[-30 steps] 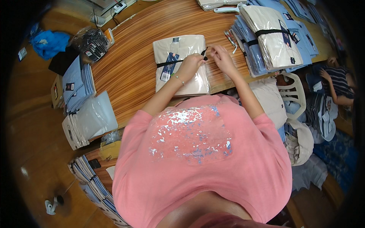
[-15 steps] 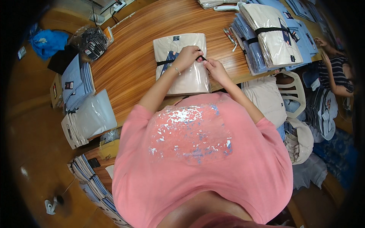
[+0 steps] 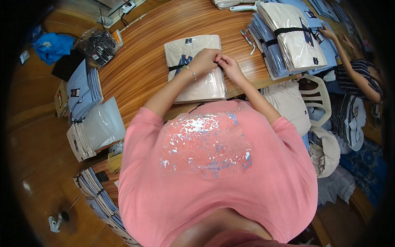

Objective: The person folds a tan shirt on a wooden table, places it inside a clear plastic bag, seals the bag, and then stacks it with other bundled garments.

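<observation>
A bundle of cream folded garments in clear plastic [image 3: 201,88] lies on the wooden table in front of me, with a black strap [image 3: 176,67] around its middle and a dark blue tag on top. Over its right side my left hand [image 3: 205,61] is closed, fingertips pinching the black strap. My right hand [image 3: 230,68] meets it there, thumb and fingers also closed on the strap. Most of the strap between the hands is hidden by the fingers.
To the right stand strapped stacks of cream [image 3: 302,53] and blue packed garments [image 3: 273,57], with pens [image 3: 247,39] beside them. Blue garments [image 3: 82,90] lie at the left edge. A white chair [image 3: 321,103] and a co-worker in a striped top [image 3: 358,78] are at far right.
My hands have drawn closer together over the strap, hiding the part that showed between them. The co-worker's arm has reached out toward the blue garments.
</observation>
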{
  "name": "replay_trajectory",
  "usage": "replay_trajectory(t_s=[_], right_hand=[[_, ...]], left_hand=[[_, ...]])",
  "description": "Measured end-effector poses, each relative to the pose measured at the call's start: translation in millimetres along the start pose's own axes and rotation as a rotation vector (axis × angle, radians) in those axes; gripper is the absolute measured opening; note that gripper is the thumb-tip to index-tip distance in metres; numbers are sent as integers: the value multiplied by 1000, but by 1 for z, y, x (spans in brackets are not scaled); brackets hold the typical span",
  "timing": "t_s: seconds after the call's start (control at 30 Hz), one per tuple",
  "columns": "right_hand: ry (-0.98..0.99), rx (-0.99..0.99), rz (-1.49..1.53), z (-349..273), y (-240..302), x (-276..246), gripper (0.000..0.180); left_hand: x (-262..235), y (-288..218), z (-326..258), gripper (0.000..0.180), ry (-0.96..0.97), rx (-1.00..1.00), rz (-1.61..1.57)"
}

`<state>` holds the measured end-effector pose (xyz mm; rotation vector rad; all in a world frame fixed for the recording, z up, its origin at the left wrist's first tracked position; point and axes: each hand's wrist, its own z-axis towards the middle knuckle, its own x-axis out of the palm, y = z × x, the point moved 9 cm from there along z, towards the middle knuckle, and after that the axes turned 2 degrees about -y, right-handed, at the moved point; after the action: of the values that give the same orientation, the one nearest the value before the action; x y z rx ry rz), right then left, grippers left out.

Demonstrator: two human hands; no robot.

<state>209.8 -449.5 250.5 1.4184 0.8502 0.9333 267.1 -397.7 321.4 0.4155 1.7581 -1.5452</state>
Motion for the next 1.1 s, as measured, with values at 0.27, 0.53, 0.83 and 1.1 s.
replay_trajectory(t_s=[0.27,0.53,0.83,1.1], right_hand=[[-50,194,49,6,-8,-4,16],[71,282,-13,15,-18,-10,15],[11,-339,-977,1,34,-6,11],[116,-457,-1102,7,62,28,20]], left_hand=[[-15,-14,-8,8,-261,136,211],[-22,-5,-25,8,-319,96,79],[-27,18,-47,9,-274,-118,226],[-22,11,-61,46,-306,81,361]])
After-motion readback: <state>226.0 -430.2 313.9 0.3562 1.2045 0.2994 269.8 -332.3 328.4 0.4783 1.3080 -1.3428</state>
